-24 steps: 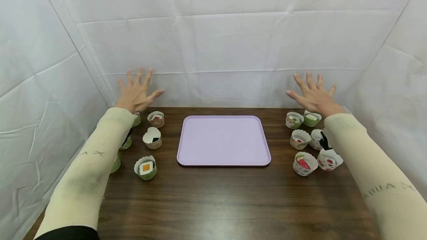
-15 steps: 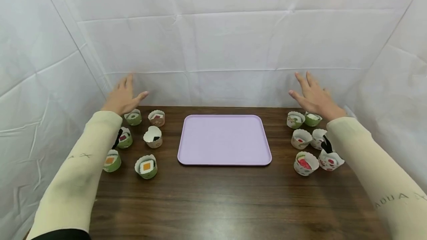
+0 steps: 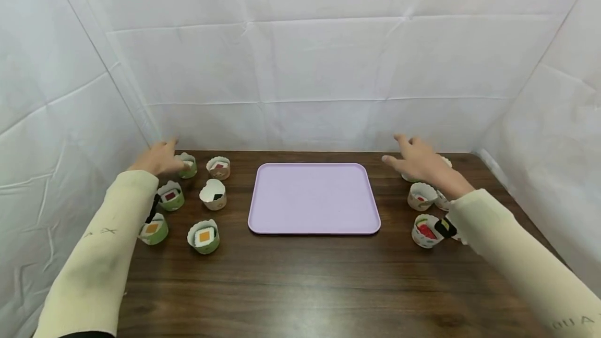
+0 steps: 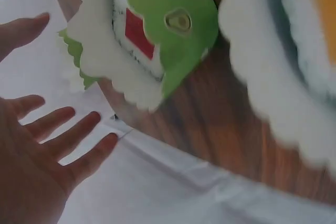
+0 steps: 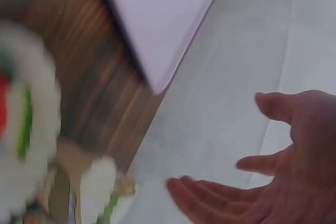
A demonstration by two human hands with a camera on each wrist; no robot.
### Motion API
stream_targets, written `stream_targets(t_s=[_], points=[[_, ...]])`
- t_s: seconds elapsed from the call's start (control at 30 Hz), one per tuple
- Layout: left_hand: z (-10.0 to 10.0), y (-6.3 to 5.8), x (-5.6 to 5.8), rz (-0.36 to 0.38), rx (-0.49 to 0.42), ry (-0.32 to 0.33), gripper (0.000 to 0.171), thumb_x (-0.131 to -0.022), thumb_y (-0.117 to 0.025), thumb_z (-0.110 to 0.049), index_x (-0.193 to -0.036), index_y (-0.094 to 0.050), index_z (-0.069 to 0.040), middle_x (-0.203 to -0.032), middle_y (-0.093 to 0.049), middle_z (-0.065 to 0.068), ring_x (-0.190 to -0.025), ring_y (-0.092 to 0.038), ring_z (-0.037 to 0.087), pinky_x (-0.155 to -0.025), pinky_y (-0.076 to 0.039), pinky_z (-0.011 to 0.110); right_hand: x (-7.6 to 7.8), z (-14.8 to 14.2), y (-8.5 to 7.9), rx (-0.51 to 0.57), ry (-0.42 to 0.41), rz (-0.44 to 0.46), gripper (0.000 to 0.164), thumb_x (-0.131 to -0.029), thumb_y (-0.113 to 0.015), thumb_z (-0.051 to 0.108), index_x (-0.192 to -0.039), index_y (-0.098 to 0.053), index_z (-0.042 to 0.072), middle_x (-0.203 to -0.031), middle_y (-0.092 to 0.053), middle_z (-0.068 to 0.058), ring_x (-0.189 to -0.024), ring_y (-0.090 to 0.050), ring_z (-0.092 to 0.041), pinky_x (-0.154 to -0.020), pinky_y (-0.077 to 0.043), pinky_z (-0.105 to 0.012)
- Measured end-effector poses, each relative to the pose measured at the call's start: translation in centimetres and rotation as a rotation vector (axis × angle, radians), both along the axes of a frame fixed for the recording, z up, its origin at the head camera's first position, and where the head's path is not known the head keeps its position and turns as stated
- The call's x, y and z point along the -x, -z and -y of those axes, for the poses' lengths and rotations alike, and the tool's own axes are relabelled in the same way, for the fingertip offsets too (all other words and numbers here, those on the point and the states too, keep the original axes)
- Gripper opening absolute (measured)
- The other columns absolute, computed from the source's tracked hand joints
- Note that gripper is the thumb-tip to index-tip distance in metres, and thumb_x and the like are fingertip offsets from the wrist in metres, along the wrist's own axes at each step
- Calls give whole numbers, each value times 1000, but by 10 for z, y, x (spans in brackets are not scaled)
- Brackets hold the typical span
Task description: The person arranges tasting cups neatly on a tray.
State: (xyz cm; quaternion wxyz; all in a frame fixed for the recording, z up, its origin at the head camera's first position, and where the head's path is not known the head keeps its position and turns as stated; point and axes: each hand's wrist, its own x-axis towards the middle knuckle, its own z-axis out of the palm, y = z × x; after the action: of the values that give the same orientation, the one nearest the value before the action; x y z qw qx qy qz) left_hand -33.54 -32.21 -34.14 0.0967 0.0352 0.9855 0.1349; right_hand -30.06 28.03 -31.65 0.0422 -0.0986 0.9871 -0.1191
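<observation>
My left hand (image 3: 157, 159) hovers over the back left corner of the table, beside a green paper cup (image 3: 189, 167). Its spread fingers hold nothing in the left wrist view, where another green cup (image 4: 191, 24) with a red-centred sushi roll shows nearby. My right hand (image 3: 418, 161) hangs over the back right cups, partly covering them, its fingers loosely extended and holding nothing. Below it are a patterned paper cup (image 3: 421, 197) and a cup with a red-topped piece (image 3: 425, 232). Between the hands lies a lavender tray (image 3: 314, 200).
At left, more cups stand: a brown one (image 3: 218, 168), a beige one (image 3: 213, 196) and a green one (image 3: 204, 237) with an orange-centred roll. The dark wooden table (image 3: 300, 280) meets white cloth walls (image 3: 324, 67) at the back and sides.
Both hands have come down from near the back wall. The left hand has also shifted left; the right has moved slightly left and nearer. The cups and tray have stayed in place.
</observation>
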Motion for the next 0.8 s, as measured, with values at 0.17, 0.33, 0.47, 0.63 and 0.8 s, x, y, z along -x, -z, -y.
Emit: stream_targets(t_s=[0.17, 0.33, 0.47, 0.63, 0.8], points=[[-1, 7, 1, 54, -43, -10, 96, -94, -61, -36, -157, -12, 16, -155, -24, 47, -140, -30, 65, -113, -39, 76, -25, 22, 5, 53, -6, 81, 89, -104, -48, 50, -160, -14, -10, -155, -26, -47, -138, -39, -61, -113, -38, -76], [-1, 19, 3, 85, -68, -45, 99, -93, -65, -38, -158, -11, 14, -155, -25, 45, -139, -33, 64, -111, -43, 73, -41, 33, 16, 87, 37, 143, 90, -102, -52, 46, -158, -15, -13, -149, -33, -49, -73, -74, -34, -85, -62, -48], [-1, 23, 4, 87, -84, -58, 95, -97, -61, -35, -158, -8, 15, -156, -21, 46, -141, -28, 65, -113, -41, 73, -48, 33, 25, 146, 50, 199, 89, -102, -54, 46, -157, -17, -14, -143, -43, -45, -64, -71, -25, -67, -62, -38], [0, 23, 5, 49, -99, -68, 88, -100, -60, -30, -156, -11, 18, -155, -23, 47, -141, -28, 64, -116, -38, 71, -53, 37, 37, 191, 42, 235, 89, -102, -56, 44, -155, -20, -17, -113, -67, -31, -73, -72, -25, -67, -61, -36], [2, 28, 4, 24, -95, -85, 84, -100, -62, -27, -152, -17, 21, -149, -30, 48, -137, -34, 64, -114, -41, 70, -57, 45, 50, 248, 69, 281, 88, -101, -60, 39, -155, -19, -16, -147, -43, -44, -77, -74, -27, -73, -67, -41]])
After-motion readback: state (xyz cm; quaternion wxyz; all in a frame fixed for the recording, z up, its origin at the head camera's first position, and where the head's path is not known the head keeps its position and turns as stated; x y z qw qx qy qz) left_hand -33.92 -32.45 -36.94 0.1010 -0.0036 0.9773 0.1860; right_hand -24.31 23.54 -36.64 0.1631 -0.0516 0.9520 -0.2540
